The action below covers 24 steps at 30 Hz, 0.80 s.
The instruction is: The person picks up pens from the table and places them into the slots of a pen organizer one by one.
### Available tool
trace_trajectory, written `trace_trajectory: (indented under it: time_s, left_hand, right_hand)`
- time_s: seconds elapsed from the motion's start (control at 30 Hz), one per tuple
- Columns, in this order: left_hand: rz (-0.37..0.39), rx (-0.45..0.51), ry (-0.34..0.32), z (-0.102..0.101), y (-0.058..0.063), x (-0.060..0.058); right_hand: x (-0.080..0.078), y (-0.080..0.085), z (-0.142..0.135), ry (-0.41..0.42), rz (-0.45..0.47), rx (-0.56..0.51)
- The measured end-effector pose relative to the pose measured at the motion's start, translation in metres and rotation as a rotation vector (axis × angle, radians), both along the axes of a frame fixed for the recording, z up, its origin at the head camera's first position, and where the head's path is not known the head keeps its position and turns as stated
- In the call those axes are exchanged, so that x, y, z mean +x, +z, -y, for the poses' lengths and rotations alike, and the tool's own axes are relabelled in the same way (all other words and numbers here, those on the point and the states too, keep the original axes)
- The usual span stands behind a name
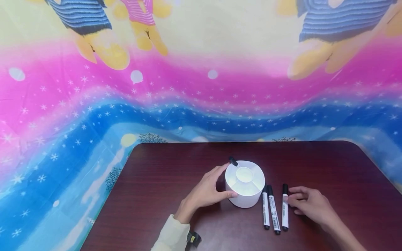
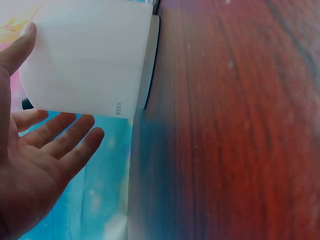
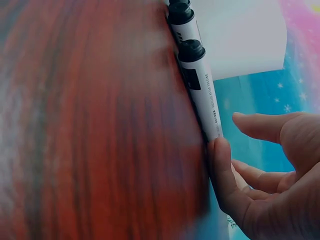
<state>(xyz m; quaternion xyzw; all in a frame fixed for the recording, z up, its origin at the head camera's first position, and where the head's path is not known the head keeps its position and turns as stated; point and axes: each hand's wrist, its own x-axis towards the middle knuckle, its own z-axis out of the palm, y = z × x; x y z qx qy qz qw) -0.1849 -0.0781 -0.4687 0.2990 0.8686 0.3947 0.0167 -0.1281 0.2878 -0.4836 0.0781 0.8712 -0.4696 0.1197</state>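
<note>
A round white pen holder (image 1: pixel 245 200) with divided compartments stands upright on the table. My left hand (image 1: pixel 205 190) holds it from the left, the thumb on its near side and the fingers at its far left side. The black end of a marker (image 1: pixel 233 161) pokes above the rim. Three white markers with black ends lie right of the holder: a left one (image 1: pixel 266 209), a middle one (image 1: pixel 274 211) and a right one (image 1: pixel 285 211). My right hand (image 1: pixel 312 205) is at the right marker, a fingertip touching it and the thumb apart from it in the right wrist view.
The dark red-brown wooden table (image 1: pixel 157 167) has rounded far corners. Behind it hangs a colourful printed cloth (image 1: pixel 194 87). A small black object (image 1: pixel 194 238) with a yellow mark shows beside the left sleeve (image 1: pixel 172 233).
</note>
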Motion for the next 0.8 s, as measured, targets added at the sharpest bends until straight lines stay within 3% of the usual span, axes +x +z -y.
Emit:
trace_trajectory:
  time_s: [0.37, 0.8]
  left_hand:
    - [0.036, -0.016, 0.012, 0.0, 0.001, 0.001]
    - [0.036, -0.008, 0.011, -0.001, 0.002, 0.001]
  right_hand:
    - [-0.002, -0.001, 0.008, -0.028, -0.028, 0.127]
    - [-0.009, 0.013, -0.004, 0.026, -0.037, -0.037]
